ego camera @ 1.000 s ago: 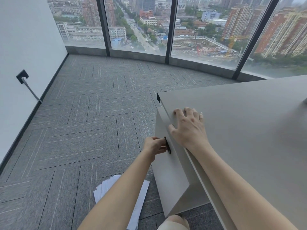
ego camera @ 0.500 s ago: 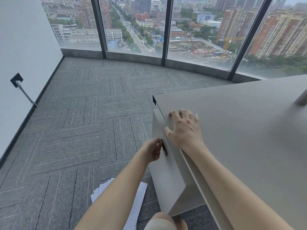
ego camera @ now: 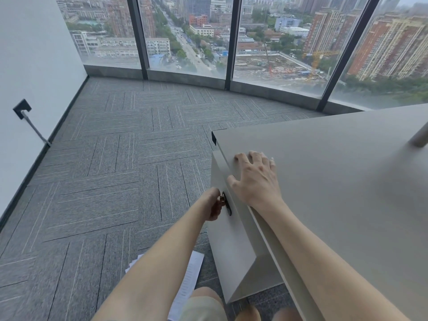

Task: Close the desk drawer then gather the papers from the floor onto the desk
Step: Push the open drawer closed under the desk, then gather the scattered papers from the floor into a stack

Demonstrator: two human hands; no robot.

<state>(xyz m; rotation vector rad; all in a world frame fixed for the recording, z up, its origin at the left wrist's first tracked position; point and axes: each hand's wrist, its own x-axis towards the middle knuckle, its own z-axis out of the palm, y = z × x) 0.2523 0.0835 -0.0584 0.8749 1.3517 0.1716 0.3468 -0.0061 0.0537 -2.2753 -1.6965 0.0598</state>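
Note:
A light grey desk [ego camera: 335, 172] fills the right side. Its drawer front [ego camera: 228, 242] stands out only slightly beyond the desk's left edge. On that front is a black handle [ego camera: 228, 206]. My left hand [ego camera: 214, 206] is curled against the handle, fingers closed on it. My right hand [ego camera: 254, 179] lies flat on the desk top near the edge, fingers spread, holding nothing. White papers [ego camera: 188, 279] lie on the carpet beside the drawer, mostly hidden under my left forearm.
Grey carpet tiles [ego camera: 120, 181] spread to the left and ahead. A white wall [ego camera: 30, 77] with a black socket [ego camera: 22, 108] and cable bounds the left. Floor-to-ceiling windows [ego camera: 190, 35] run along the back. My knee [ego camera: 203, 304] is below, near the papers. A grey post [ego camera: 420, 135] stands on the desk.
The drawer front has slid in toward the desk with my left hand on its handle. My right hand stays planted on the desk top. The view has shifted slightly.

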